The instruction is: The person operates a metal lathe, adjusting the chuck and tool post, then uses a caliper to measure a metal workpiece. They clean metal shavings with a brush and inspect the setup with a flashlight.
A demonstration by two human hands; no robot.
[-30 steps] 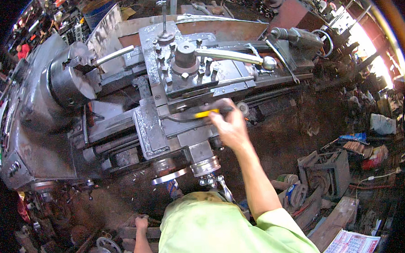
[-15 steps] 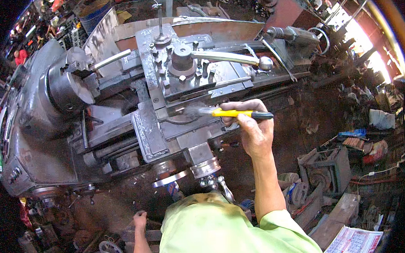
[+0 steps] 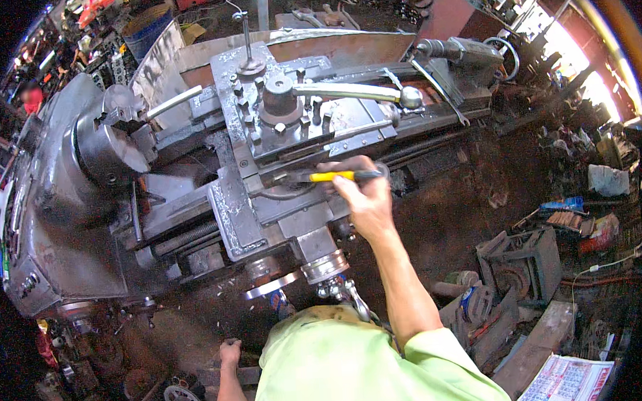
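My right hand (image 3: 365, 191) grips a paintbrush by its yellow and black handle (image 3: 332, 177). The bristles, smeared by motion, are over the cross slide (image 3: 262, 193) of a metal lathe, just in front of the tool post (image 3: 279, 99). Bright metal shavings (image 3: 229, 221) lie along the carriage plate left of the brush. Low at the left, away from the machine, my left hand (image 3: 229, 350) hangs with its fingers curled in and nothing visible in them.
A long lever with a ball end (image 3: 411, 98) juts right from the tool post. A pale rod (image 3: 175, 103) extends from the chuck (image 3: 111, 146). Handwheels (image 3: 271, 285) stick out toward me. Metal frames (image 3: 520, 266) and a printed sheet (image 3: 565, 381) lie at the right.
My right hand and the brush have swept left across the cross slide. The left hand has shifted only slightly, and the whole view has moved a little.
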